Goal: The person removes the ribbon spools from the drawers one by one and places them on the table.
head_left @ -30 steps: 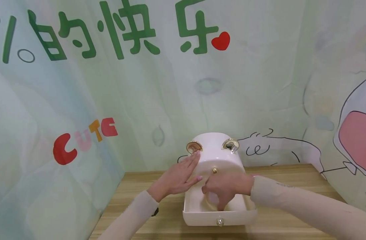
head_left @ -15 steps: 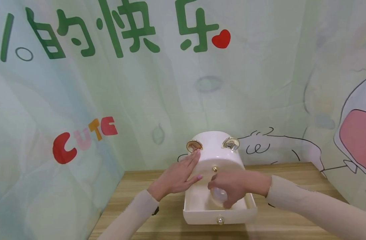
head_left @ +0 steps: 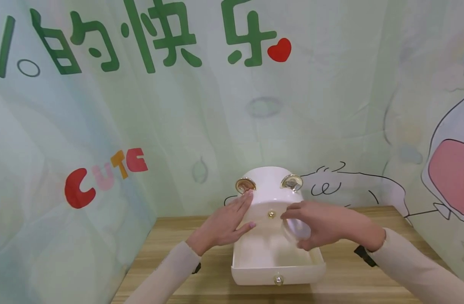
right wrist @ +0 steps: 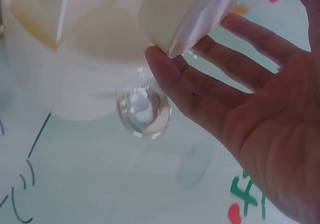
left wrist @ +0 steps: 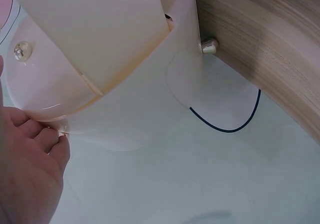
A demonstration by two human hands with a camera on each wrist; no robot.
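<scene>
A white storage box [head_left: 267, 179] with gold-rimmed, ear-like rounds on top stands on the table, its lower drawer [head_left: 250, 273] pulled out towards me. My left hand [head_left: 222, 226] rests against the box's upper left side with fingers extended, the fingertips right by the left ear [head_left: 245, 185]. Over the drawer's right side, my right hand [head_left: 326, 223] pinches a round, pale, disc-shaped container with a clear shiny face [head_left: 299, 230] between fingers and thumb. In the right wrist view, this round container [right wrist: 167, 16] is tilted, its cream side facing the box. The visible drawer floor is bare.
A gold knob [head_left: 271, 214] marks the upper drawer, and another knob [head_left: 278, 280] is on the open drawer's front. The wood-grain table [head_left: 201, 274] ends against a printed cloth backdrop [head_left: 201, 126] at the back and sides.
My right hand has risen from low inside the drawer and moved right, lifting the round container with it. My left hand and the box have stayed in place.
</scene>
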